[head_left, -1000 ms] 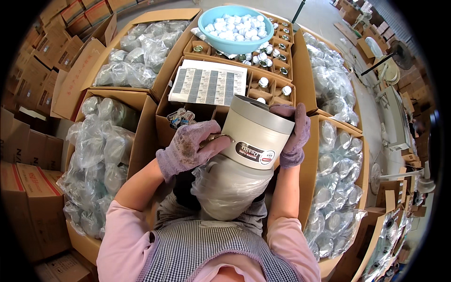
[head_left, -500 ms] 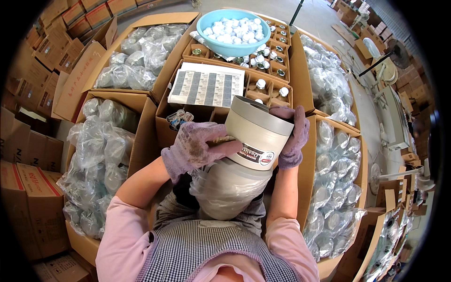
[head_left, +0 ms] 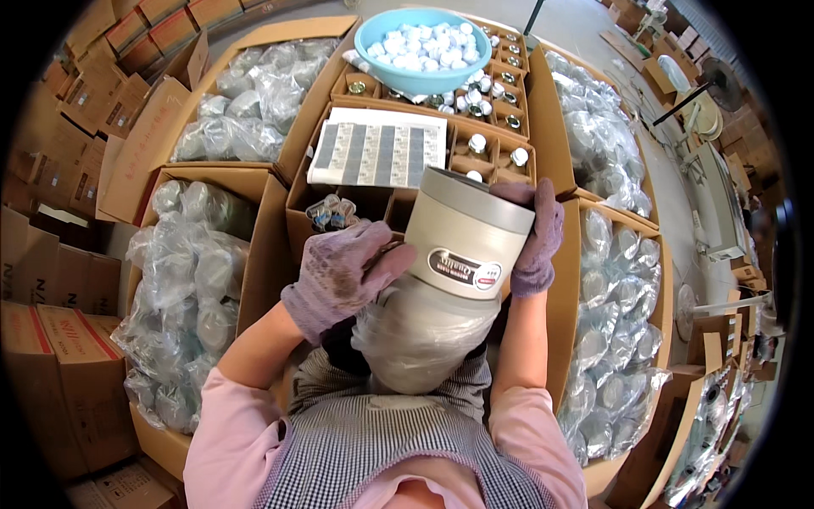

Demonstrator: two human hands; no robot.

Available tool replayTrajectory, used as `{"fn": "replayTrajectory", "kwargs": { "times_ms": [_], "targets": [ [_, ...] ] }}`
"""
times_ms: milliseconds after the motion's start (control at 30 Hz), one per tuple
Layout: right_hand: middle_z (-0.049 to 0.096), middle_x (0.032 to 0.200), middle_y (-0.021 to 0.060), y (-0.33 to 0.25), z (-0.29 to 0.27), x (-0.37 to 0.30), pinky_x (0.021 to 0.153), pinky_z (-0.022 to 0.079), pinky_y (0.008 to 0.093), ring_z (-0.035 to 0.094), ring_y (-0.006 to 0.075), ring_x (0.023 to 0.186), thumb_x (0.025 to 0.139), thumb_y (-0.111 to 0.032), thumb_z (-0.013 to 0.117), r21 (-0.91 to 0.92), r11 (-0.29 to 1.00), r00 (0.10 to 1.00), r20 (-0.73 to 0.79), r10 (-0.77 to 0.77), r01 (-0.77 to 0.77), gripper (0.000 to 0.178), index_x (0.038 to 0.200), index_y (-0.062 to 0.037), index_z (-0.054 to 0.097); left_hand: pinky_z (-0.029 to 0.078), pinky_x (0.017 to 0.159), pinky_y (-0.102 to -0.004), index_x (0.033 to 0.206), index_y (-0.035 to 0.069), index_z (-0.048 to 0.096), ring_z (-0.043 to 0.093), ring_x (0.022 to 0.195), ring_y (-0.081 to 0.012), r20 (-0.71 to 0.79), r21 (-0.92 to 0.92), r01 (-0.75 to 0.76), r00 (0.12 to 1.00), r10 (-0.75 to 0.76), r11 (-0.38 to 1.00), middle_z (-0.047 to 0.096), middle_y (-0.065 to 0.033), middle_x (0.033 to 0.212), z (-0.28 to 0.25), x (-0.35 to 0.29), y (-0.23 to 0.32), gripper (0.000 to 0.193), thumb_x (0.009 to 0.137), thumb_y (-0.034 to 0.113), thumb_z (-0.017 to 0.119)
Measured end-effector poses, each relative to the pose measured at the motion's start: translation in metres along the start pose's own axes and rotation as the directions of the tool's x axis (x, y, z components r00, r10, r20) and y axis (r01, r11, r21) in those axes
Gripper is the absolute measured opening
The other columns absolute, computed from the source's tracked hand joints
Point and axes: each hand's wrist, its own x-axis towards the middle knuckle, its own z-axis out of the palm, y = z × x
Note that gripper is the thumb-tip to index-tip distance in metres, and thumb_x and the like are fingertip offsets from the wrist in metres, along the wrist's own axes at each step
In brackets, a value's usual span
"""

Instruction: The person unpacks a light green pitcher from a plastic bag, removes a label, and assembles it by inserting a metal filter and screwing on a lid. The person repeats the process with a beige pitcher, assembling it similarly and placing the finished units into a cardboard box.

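Note:
A beige cylindrical canister (head_left: 471,233) with a grey rim tilts in front of me, an oval dark label (head_left: 463,268) on its side. Its lower part is wrapped in a clear plastic bag (head_left: 424,335) and rests between my legs. My right hand (head_left: 536,233), in a purple knitted glove, grips the canister by its upper right side, fingers over the rim. My left hand (head_left: 349,270), in a stained glove of the same kind, is at the canister's left edge beside the label. Its fingers are bent, with a gap between thumb and forefinger; nothing shows in them.
Ahead, a divided carton holds white-capped bottles (head_left: 477,144), a printed sheet of labels (head_left: 377,148) and a small pile of oval stickers (head_left: 331,212). Behind it stands a blue basin (head_left: 373,68) of white caps. Open cartons of plastic-wrapped glassware (head_left: 182,280) flank both sides.
My left hand has drawn back left from the label, which now shows more fully. The canister has turned slightly. My right hand keeps its grip.

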Motion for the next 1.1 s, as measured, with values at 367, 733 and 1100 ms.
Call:
{"fn": "replayTrajectory", "kwargs": {
  "times_ms": [367,733,1100],
  "targets": [
    [0.075,0.084,0.0105,-0.007,-0.001,0.002,0.078,0.052,0.0283,0.069,0.0189,0.074,0.109,-0.035,0.023,0.027,0.995,0.996,-0.014,0.092,-0.092,0.065,0.089,0.0018,0.074,0.052,0.059,-0.0386,0.099,0.009,0.068,0.067,0.071,-0.0299,0.180,0.039,-0.057,0.982,0.049,0.998,0.068,-0.0117,0.084,0.005,0.010,0.022,0.020,0.088,0.025,0.071],
    [0.073,0.083,0.0133,0.008,-0.002,-0.001,0.079,0.055,0.0351,0.070,0.0264,0.073,0.110,-0.026,0.024,0.010,0.996,0.996,-0.024,-0.089,0.090,0.044,0.109,0.0014,0.059,0.046,0.055,-0.0382,0.071,0.006,0.060,0.059,0.059,-0.0311,-0.094,0.105,0.374,0.926,-0.365,0.921,0.061,-0.0125,0.066,0.011,-0.022,-0.131,0.035,0.086,0.033,0.077],
    [0.074,0.093,0.0105,-0.036,-0.031,0.032,0.085,0.051,0.0310,0.068,0.0215,0.085,0.102,-0.031,0.044,0.059,0.959,0.893,0.383,0.234,-0.277,0.043,0.101,0.0017,0.072,0.054,0.087,-0.0419,0.116,-0.001,0.064,0.070,0.103,-0.0336,0.021,0.659,0.680,0.411,-0.911,0.322,0.072,-0.0221,0.106,0.051,-0.048,-0.187,0.100,0.072,0.089,0.053]
  ]
}}
